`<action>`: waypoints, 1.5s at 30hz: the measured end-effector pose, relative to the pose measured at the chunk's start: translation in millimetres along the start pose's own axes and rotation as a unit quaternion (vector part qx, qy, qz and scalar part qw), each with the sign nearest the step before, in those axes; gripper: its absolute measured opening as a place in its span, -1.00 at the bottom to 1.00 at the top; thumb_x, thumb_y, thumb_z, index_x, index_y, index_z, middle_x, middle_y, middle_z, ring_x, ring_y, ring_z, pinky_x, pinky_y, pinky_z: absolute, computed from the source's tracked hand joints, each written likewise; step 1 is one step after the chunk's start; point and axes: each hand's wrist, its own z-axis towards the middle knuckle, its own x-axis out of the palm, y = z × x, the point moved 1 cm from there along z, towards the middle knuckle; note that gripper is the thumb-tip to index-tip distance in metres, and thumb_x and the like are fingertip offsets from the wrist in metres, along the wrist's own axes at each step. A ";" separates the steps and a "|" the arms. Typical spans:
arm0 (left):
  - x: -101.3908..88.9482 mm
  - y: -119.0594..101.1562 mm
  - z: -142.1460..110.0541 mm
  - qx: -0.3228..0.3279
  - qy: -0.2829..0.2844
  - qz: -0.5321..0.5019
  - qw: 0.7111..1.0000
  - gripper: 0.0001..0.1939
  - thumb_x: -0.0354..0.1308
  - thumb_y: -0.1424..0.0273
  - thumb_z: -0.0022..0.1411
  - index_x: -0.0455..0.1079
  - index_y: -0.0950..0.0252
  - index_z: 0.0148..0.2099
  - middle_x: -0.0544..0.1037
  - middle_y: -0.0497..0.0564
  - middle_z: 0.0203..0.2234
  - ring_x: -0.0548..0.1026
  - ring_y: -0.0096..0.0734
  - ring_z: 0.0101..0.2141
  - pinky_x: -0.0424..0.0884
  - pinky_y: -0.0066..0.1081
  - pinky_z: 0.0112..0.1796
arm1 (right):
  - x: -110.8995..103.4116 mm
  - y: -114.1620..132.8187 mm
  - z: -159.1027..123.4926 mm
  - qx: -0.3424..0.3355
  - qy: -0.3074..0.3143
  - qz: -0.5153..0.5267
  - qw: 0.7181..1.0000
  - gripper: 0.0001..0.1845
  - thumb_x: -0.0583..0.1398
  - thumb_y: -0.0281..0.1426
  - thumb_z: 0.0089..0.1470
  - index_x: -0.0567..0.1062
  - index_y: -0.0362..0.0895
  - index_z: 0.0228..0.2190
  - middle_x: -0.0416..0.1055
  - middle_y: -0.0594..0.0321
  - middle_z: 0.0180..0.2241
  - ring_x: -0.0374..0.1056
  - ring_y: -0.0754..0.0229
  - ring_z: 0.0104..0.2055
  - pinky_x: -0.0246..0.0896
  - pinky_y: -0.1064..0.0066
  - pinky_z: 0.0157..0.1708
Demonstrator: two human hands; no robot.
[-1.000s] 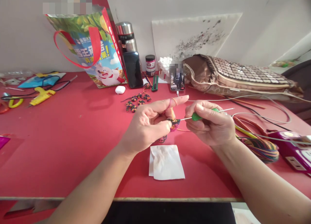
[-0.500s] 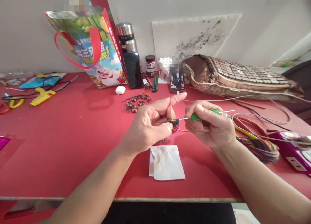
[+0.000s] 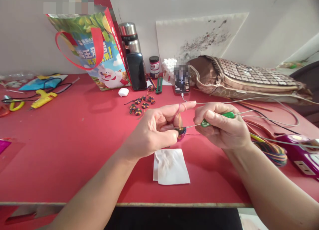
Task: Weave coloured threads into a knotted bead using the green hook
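My left hand (image 3: 156,130) pinches a small multicoloured crochet piece (image 3: 182,133) between thumb and fingers, its index finger stretched out to the right. Around that finger loops a strand of yarn (image 3: 179,118), pink to orange, running down to the piece. My right hand (image 3: 220,125) is wrapped round the green handle of a crochet hook (image 3: 228,115). The hook's thin metal shaft points left, its tip at the edge of the crochet piece; whether it sits inside a stitch I cannot tell. Below the hands lies a folded white tissue (image 3: 171,167).
Several small crocheted pieces (image 3: 138,111) lie behind my left hand. A yarn skein (image 3: 272,153) and purple power strip (image 3: 299,155) are at right. Farther back stand a black phone (image 3: 136,72), a lit phone (image 3: 181,85) and a gift bag (image 3: 99,54). A yellow glue gun (image 3: 43,98) lies left.
My right hand with the crochet hook has shifted right and slightly down. The crochet piece and my left index finger have moved a little down and right.
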 end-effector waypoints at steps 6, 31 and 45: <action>-1.8 2.6 -0.6 0.005 0.020 0.022 1.000 -0.83 0.22 0.62 0.06 0.50 0.24 -0.37 0.48 -0.06 -0.47 0.41 -0.45 -0.40 0.25 -0.38 -0.39 | -3.3 6.2 -1.9 -0.014 0.005 -0.035 0.999 -0.65 0.61 -0.14 0.02 0.76 -0.13 -0.52 0.36 0.27 -0.66 -0.01 0.41 -0.66 -0.14 0.44 -0.67; 4.1 14.1 -3.7 0.098 -0.018 0.347 0.932 -0.26 0.13 0.65 0.14 0.57 0.25 0.35 0.43 -0.12 -0.43 0.38 -0.48 -0.44 0.40 -0.43 -0.37 | 3.3 24.8 -12.7 -0.147 0.060 -0.324 0.933 -0.61 0.37 -0.33 0.34 0.61 -0.10 -0.55 0.38 0.28 -0.58 0.14 0.30 -0.54 0.03 0.36 -0.56; 5.8 4.4 -5.2 0.000 0.008 0.222 0.975 -0.20 0.15 0.59 0.13 0.53 0.27 0.43 0.35 -0.12 -0.41 0.32 -0.49 -0.43 0.35 -0.44 -0.39 | -9.0 24.2 -10.3 -0.098 0.038 -0.240 0.965 -0.79 0.49 -0.31 0.20 0.74 -0.04 -0.47 0.44 0.25 -0.60 0.19 0.28 -0.60 -0.01 0.37 -0.66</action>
